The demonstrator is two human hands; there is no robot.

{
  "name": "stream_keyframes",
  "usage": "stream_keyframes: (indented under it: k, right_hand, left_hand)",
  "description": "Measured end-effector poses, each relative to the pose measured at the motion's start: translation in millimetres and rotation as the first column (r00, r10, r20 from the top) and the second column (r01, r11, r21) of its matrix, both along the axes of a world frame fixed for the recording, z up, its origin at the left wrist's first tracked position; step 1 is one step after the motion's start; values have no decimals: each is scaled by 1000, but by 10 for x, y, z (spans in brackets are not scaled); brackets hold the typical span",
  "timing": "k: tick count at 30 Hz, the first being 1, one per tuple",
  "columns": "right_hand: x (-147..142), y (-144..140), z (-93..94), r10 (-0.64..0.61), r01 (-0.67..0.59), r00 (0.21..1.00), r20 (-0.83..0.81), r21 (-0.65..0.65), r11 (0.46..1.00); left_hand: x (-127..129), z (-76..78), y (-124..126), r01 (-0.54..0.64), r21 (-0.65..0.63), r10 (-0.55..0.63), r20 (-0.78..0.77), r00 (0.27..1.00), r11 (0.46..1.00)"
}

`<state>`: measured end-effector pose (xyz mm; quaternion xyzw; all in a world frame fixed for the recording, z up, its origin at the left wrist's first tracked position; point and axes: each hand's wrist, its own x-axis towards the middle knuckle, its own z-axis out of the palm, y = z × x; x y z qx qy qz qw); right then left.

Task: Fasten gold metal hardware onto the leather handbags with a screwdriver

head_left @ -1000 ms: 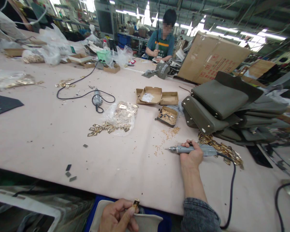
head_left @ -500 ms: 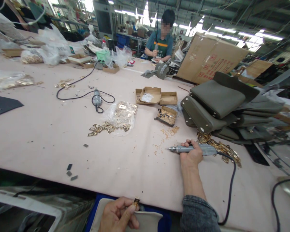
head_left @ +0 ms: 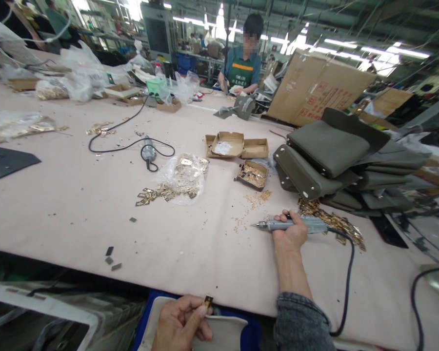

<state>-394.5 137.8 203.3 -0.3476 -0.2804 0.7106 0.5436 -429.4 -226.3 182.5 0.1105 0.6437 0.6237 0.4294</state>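
Observation:
My right hand (head_left: 290,230) is wrapped round a grey electric screwdriver (head_left: 312,224), its tip pointing left over the table. Near that tip lie tiny gold screws (head_left: 241,224) scattered on the surface. Low at the table's front edge, my left hand (head_left: 185,319) pinches a small gold metal plate (head_left: 207,302) between thumb and fingers. Beneath the left hand is a cream-coloured bag piece (head_left: 229,331), partly hidden by it. A pile of gold metal plates (head_left: 346,229) lies behind the screwdriver, beside the cord.
Olive bags (head_left: 329,146) are stacked at the right. Cardboard trays (head_left: 254,174) and a plastic bag of metal plates (head_left: 186,170) stand mid-table. A second screwdriver (head_left: 148,148) lies with a looped cord. A co-worker (head_left: 243,63) works at the far side by a large carton (head_left: 314,87).
The view has shifted very slightly. My hands stay almost where they were, with the same holds. The co-worker's raised hand and tool have come down.

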Motion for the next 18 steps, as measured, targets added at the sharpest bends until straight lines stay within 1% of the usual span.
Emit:
stream_keyframes:
  k: [3, 5, 7, 9, 11, 14, 16, 18]
  right_hand:
    - [2, -45, 49, -36, 35, 999, -40, -29, 999]
    - [22, -89, 90, -35, 33, 998, -61, -39, 999]
    - [59, -142, 132, -29, 26, 997, -78, -44, 999]
    - [111, -199, 167, -22, 18, 996, -92, -44, 999]
    - [166, -261, 196, -12, 8, 995, -103, -40, 999]
    - [238, -372, 242, 9, -13, 994, -111, -34, 999]
    - [277, -468, 284, 27, -32, 993, -116, -40, 999]
    - [315, -582, 337, 44, -52, 991, -126, -59, 997]
  left_hand:
    - [-14, -5, -14, 29, 23, -29, -4, 1000, 999]
    - [-26, 37, -28, 46, 14, -45, -30, 999, 999]
    - [-38, 132, -46, 63, -35, -66, -102, 993, 997]
    - [-46, 269, -63, 82, -100, -101, -206, 973, 992]
    - [-56, 414, -68, 118, -150, -159, -293, 943, 982]
    - [-110, 583, -28, 181, -175, -237, -385, 892, 968]
    - [-182, 644, 37, 201, -175, -262, -489, 832, 964]
    - [-268, 662, 122, 200, -210, -286, -576, 766, 957]
